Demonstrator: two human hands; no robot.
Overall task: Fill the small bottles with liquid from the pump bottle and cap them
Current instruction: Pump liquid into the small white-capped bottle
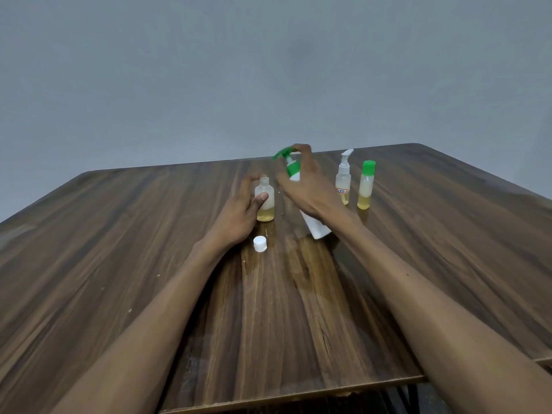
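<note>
- Left hand [239,209], frame centre, grasps the uncapped small bottle [265,201], upright on the table [119,264].
- White cap [260,244] lies just below it.
- Right hand [301,183] grasps the tilted pump bottle [316,227], fingertip on its green pump head [283,153].
- Two capped bottles [343,180] [366,186] stand right of centre.

Plain indoor room, kind unclear, bare grey wall [268,70], dark wood-grain table [119,249] on black legs

The table [149,234] is dark streaked wood grain with a soft sheen; the open small bottle [265,201] is clear plastic, its loose cap [260,244] smooth white plastic, the pump bottle [315,227] opaque white plastic
</note>
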